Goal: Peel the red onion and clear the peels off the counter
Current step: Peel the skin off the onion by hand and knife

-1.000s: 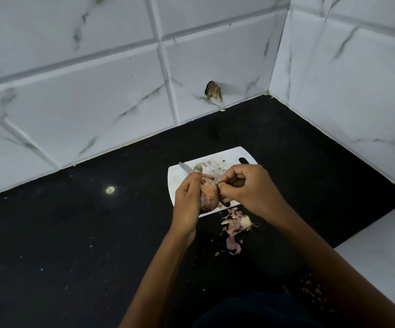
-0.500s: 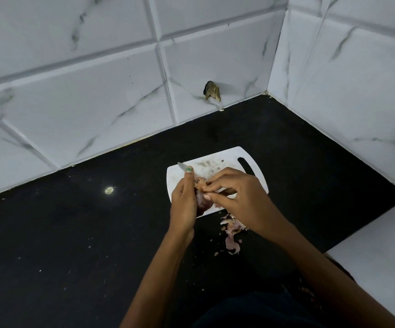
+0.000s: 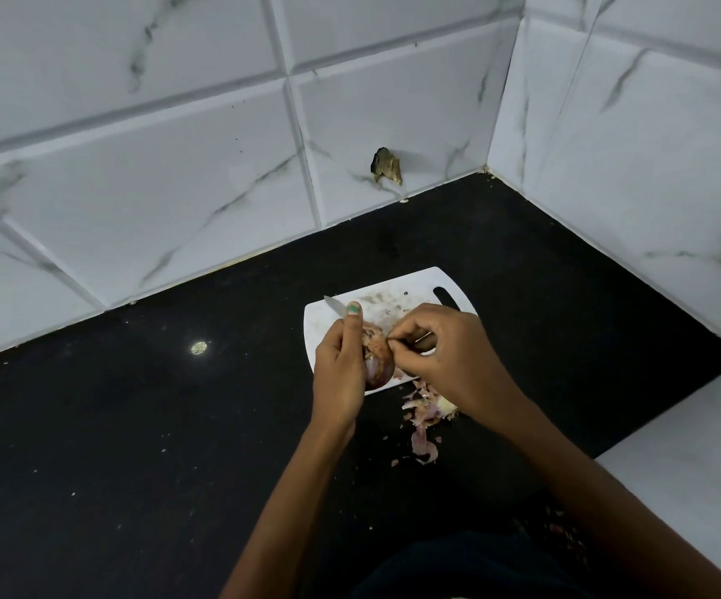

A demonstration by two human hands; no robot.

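Note:
My left hand point(image 3: 341, 373) grips the red onion point(image 3: 376, 361) above the near edge of the white cutting board point(image 3: 324, 322); its thumb points up along the onion. My right hand point(image 3: 440, 352) pinches the skin at the top of the onion with thumb and fingertips. Part of the onion is purple and bare, the top still carries brownish skin. A heap of pink peels point(image 3: 425, 410) lies on the black counter point(image 3: 134, 425) just in front of the board, partly under my right wrist.
A knife blade tip point(image 3: 332, 303) pokes out behind my left thumb on the board. Marble-tiled walls close the counter at the back and right, with a hole point(image 3: 386, 166) in one tile. Small crumbs speckle the counter. A white surface point(image 3: 695, 490) lies at the lower right.
My right hand's fingers shifted from lying over the onion to pinching skin at its top. The onion has turned slightly in my left hand. The peel heap has not moved.

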